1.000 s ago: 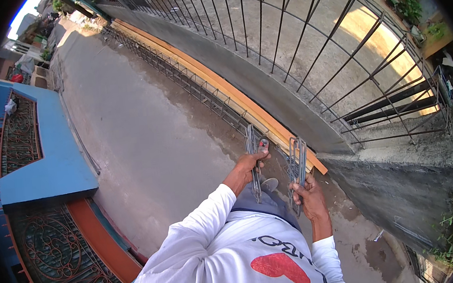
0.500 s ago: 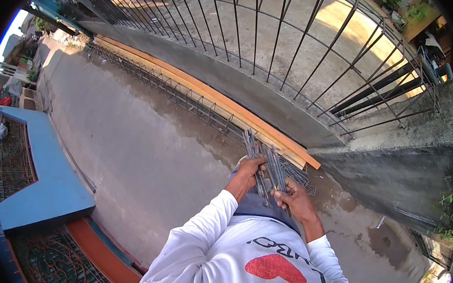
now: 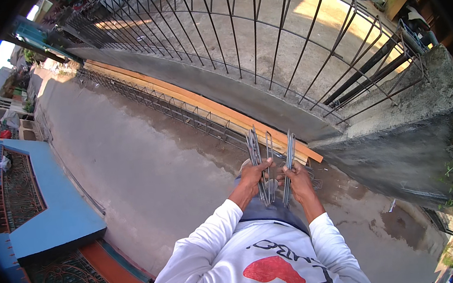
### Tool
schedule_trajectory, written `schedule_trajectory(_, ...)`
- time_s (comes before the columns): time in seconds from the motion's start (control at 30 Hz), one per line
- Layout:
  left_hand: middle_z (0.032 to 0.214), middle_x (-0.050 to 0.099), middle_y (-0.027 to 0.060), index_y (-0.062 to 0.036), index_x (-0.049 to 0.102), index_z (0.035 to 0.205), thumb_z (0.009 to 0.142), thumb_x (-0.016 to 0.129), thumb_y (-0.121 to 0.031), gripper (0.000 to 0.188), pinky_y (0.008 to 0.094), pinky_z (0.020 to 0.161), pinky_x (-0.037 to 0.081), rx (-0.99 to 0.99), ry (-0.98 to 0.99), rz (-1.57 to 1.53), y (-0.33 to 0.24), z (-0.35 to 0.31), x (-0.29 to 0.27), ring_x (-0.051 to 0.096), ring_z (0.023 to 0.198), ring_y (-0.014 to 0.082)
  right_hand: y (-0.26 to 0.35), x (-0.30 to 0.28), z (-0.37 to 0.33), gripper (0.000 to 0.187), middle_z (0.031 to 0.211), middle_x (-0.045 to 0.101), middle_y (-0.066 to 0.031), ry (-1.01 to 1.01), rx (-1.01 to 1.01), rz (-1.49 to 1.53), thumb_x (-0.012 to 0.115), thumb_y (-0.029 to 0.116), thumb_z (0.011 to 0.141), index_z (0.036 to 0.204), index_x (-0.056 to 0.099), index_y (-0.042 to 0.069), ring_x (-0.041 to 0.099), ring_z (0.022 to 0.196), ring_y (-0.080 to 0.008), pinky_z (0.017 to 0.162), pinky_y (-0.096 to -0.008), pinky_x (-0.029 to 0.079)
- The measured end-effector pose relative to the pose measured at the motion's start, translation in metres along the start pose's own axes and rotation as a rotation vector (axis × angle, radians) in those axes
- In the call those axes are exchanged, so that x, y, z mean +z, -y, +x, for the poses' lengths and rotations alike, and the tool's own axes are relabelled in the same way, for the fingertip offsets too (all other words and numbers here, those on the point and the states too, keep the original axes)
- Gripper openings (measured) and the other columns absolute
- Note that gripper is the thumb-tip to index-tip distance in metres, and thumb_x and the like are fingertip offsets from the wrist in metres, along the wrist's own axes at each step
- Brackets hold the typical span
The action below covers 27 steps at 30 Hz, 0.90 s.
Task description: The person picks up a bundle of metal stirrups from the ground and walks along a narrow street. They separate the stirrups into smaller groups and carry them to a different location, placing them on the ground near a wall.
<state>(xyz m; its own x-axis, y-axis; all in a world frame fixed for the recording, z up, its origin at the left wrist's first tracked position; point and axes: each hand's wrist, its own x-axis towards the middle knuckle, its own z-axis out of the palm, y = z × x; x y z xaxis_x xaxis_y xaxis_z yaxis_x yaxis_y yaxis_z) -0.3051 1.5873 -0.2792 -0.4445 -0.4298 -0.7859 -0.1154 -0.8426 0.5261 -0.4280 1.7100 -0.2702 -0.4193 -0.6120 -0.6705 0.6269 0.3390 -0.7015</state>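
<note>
left hand (image 3: 251,176): clasping metal loops (image 3: 254,148) | right hand (image 3: 298,182): clasping metal bundle (image 3: 290,149) | loop count, lower ends indistinct

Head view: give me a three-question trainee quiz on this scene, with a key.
1. What does the right hand hold?
2. True or false: the left hand is empty.
3. Fill in: the timber planks lie between the low concrete wall and the ____.

Key:
1. A bundle of rebar stirrups.
2. False; it grips a second bundle of stirrups.
3. Rebar cage.
</note>
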Motion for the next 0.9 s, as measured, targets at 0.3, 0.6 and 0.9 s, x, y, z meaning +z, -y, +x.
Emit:
schedule_trajectory(0.3,0.077,0.064,0.0048,-0.0073,0.063,0.101,0.093,0.075,-0.016,0.017,0.0327,0.051,0.056,-0.039,0.067,-0.116,0.026,-0.003,0.002,0.058,0.057,0.0130,-0.013,0.010,-0.003,0.026,0.092,0.068,-0.0051,0.158,-0.012,-0.171,0.062,0.003,0.096,0.121,0.058,0.000,0.060,0.074,-0.0125,0.068,-0.0261,0.046)
schedule_trajectory(0.6,0.089,0.063,-0.0014,-0.0076,0.067,0.119,0.096,0.072,-0.024,0.029,0.0201,0.048,0.039,-0.008,0.064,-0.049,0.016,0.000,-0.023,0.054,0.064,0.0053,0.001,-0.019,0.005,0.012,0.083,0.062,-0.0054,0.147,0.163,0.131,0.061,0.008,0.098,0.108,0.054,0.005,0.063,0.067,-0.0175,0.062,-0.0336,0.057)
schedule_trajectory(0.9,0.083,0.065,0.0037,-0.0009,0.063,0.125,0.089,0.079,-0.016,0.042,0.0208,0.046,0.035,0.124,-0.015,0.092,-0.017,-0.008,-0.046,0.049,0.057,0.0056,0.014,-0.039,0.019,0.025,0.106,0.069,-0.0128,0.212,0.099,0.398,0.055,0.017,0.103,0.124,0.054,0.003,0.071,0.087,-0.0245,0.073,-0.0397,0.062)
